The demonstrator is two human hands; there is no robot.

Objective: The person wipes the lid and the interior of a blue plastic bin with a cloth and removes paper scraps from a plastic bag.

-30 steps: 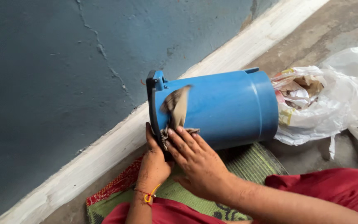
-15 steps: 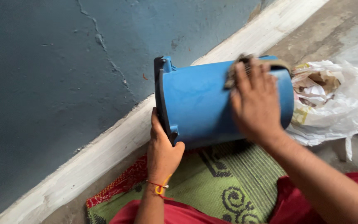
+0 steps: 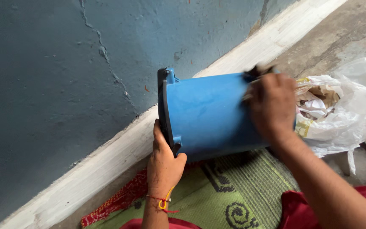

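Red cloth (image 3: 301, 208) of the person's garment is seen nearest the camera, and beyond it a green woven mat with a dark spiral pattern and a red border (image 3: 217, 199) is spread on the floor. Over the mat a blue cylindrical plastic bin with a black rim (image 3: 208, 114) is held on its side. Its rim is gripped by the left hand (image 3: 164, 163), thumb hooked round the edge, fingers closed on it. Against the bin's base end a brownish rag (image 3: 255, 74) is pressed by the right hand (image 3: 272, 106), fingers folded over it; the hand is blurred. Wiping of the outer wall is judged to be the step in hand; a turn of the bin would be called for so that an unwiped side is reached. Just beyond, a white plastic bag of paper scraps (image 3: 344, 114) lies on the concrete floor (image 3: 339, 38), and a blue-grey cracked wall (image 3: 64, 63) stands behind.
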